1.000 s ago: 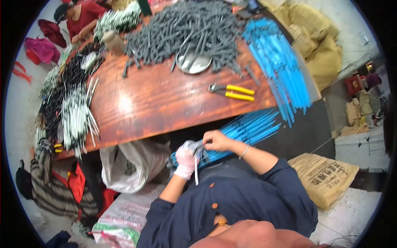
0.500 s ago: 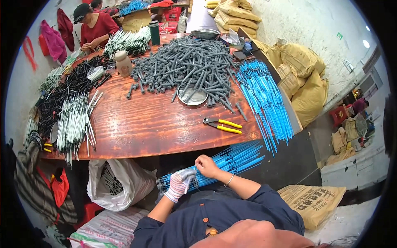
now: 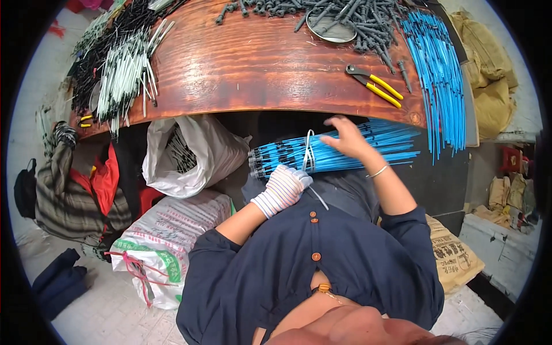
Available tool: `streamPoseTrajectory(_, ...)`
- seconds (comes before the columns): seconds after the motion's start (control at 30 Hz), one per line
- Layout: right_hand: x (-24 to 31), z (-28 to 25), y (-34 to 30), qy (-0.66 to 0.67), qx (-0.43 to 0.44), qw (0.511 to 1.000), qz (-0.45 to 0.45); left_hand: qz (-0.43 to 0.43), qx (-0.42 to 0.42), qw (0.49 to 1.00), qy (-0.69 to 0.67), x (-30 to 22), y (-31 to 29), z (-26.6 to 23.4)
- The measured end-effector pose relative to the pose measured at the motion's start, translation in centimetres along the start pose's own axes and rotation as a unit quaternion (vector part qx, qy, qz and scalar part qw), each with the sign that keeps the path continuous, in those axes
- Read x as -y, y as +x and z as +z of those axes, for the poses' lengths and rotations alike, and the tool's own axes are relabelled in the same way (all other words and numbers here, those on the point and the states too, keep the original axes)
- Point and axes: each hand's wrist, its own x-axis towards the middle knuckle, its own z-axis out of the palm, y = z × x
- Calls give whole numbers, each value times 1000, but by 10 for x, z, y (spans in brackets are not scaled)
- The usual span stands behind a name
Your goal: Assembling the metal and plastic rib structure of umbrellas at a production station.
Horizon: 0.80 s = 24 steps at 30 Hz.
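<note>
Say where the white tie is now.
In the head view, the white tie is near the centre, across the bundle of blue rods, with the gloved left hand below it and the right hand to its right.

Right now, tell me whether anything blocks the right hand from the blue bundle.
Nothing visible stands between the right hand and the blue bundle it overlaps in view. The gloved left hand and white tie are further left.

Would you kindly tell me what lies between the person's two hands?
In the head view, part of the blue rod bundle lies between the gloved left hand and the bare right hand, with a pale strip across it.
</note>
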Motion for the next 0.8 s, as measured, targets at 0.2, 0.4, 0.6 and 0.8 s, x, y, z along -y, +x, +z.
streamPoseTrajectory(0.2, 9, -36, -40, -304, 144, 939, -73, 1, 39, 997, -67, 0, -15, 18)
streamPoseTrajectory(0.4, 6, -29, -74, -249, 100, 961, -64, 21, -122, 987, -98, -14, -37, -22)
streamPoseTrajectory(0.6, 18, -34, -138, -244, -57, 966, -60, 37, -268, 963, -12, -6, -28, -66)
streamPoseTrajectory(0.8, -2, -61, -237, -239, -219, 934, 153, 43, -357, 933, 35, -6, 30, -97)
